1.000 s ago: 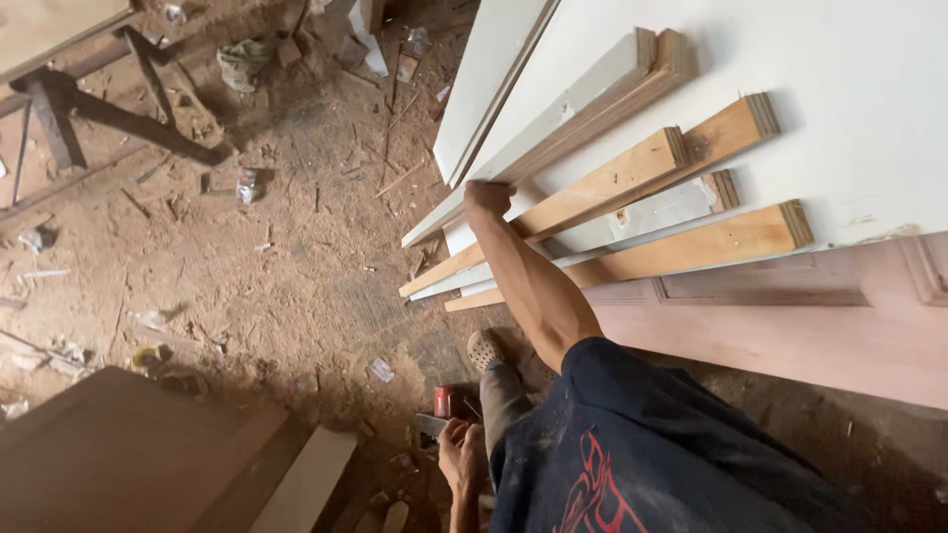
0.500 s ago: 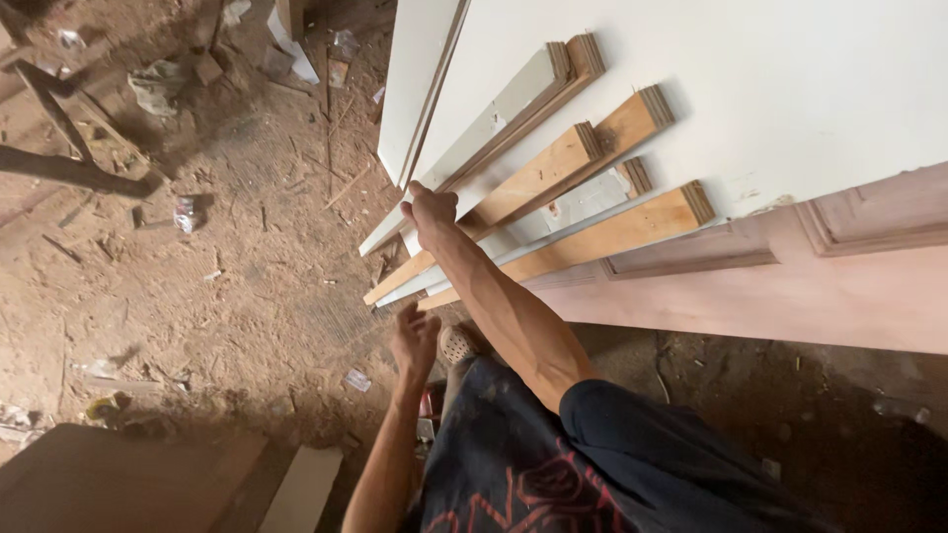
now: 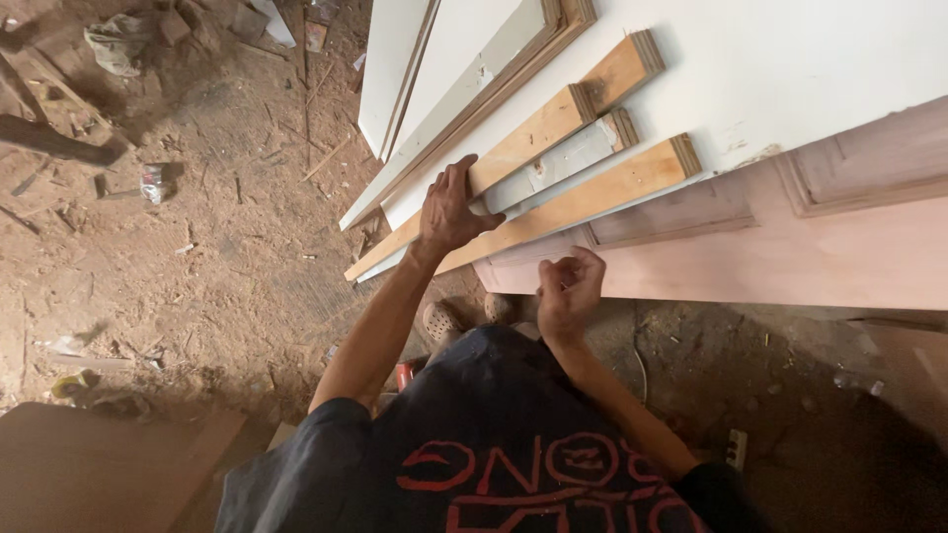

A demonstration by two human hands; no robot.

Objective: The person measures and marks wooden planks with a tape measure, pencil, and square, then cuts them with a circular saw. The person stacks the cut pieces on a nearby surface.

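Looks like steadying a strip [image 3: 553,123] where it leans on the white panel [image 3: 810,59]. To do it well:

- Press flat and even, palm as well as fingertips, so the strip cannot slide down toward the floor [image 3: 197,257].
- Bear on the strip's broad face, not on its edge. The layered end grain at the top looks rough and may splinter.
- Mind the neighbours. A grey strip [image 3: 563,160] lies just beside it, and a second wooden strip [image 3: 602,186] lies below that. All lean at the same slant, and a push sideways could probably shift them together.
- Watch the low ends near the panel's bottom corner. They rest among dust and offcuts, likely poor footing.

Left hand [image 3: 449,209]:
- Opened wide, fingers spread and laid flat over the lower part of the strip.
- Thumb stretched out toward the grey strip, touching or almost touching it.
- Nothing gripped, only pressed.

Right hand [image 3: 568,286]:
- Raised before the lower edge of the pink door [image 3: 790,252], near the second strip's low end.
- Apparently touching neither.
- Fingers curled in toward the palm, half clenched.
- Cannot tell whether anything small sits inside.

Strip itself:
- Slanted on the white panel, top end near the panel's middle.
- Bottom end down by the panel's lower corner at the floor.
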